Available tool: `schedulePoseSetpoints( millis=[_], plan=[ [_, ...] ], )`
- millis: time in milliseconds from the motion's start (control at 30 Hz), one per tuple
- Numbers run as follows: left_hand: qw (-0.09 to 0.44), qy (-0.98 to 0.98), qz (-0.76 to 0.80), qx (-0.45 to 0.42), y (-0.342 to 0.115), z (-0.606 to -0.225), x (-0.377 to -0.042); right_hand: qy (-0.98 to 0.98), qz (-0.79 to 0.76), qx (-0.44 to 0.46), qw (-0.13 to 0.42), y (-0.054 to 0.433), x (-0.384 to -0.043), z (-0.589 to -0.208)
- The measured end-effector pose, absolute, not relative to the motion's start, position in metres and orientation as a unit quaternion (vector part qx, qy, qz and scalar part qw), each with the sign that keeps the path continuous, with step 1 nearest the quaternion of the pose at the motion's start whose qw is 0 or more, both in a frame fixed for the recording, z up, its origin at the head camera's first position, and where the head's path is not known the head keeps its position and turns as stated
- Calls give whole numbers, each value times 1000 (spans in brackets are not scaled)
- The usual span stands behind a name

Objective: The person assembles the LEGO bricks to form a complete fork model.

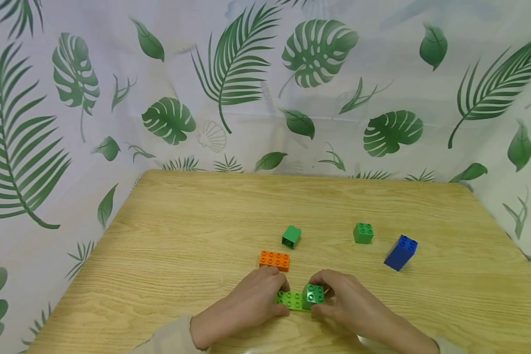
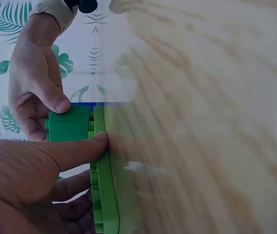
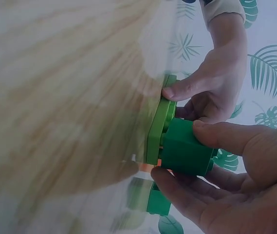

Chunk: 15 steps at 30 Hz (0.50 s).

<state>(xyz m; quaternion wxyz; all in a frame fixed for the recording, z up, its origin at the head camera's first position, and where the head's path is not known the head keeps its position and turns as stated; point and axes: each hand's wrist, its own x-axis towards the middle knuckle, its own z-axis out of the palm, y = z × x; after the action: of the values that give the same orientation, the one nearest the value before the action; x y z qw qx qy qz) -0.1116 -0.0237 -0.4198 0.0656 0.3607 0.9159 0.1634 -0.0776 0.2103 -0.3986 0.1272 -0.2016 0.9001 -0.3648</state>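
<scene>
A thin lime-green building plate (image 1: 295, 300) with studs lies flat on the table near its front edge. My left hand (image 1: 260, 296) pinches the plate's left part, thumb on the near side and fingers on the far side. At the plate's right end stands a dark green building brick (image 1: 314, 294) with four studs on top. My right hand (image 1: 347, 302) grips this brick between thumb and fingers. In the right wrist view the green brick (image 3: 186, 146) sits against the studded face of the lime plate (image 3: 158, 127), a narrow gap showing between them.
On the wooden table (image 1: 181, 221), an orange brick (image 1: 274, 260) lies just beyond my left hand. Behind it a green brick (image 1: 291, 237) is tipped on its side. Farther right are another green brick (image 1: 363, 233) and a tall blue brick (image 1: 400, 252). Leaf-printed cloth (image 1: 256, 88) hangs behind.
</scene>
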Motion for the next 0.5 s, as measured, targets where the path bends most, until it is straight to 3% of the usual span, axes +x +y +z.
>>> schedulePoseSetpoints(
  millis=[500],
  plan=[
    [71, 917, 169, 355, -22, -422, -114, 899, -359, -215, 130, 210, -77, -398]
  ],
)
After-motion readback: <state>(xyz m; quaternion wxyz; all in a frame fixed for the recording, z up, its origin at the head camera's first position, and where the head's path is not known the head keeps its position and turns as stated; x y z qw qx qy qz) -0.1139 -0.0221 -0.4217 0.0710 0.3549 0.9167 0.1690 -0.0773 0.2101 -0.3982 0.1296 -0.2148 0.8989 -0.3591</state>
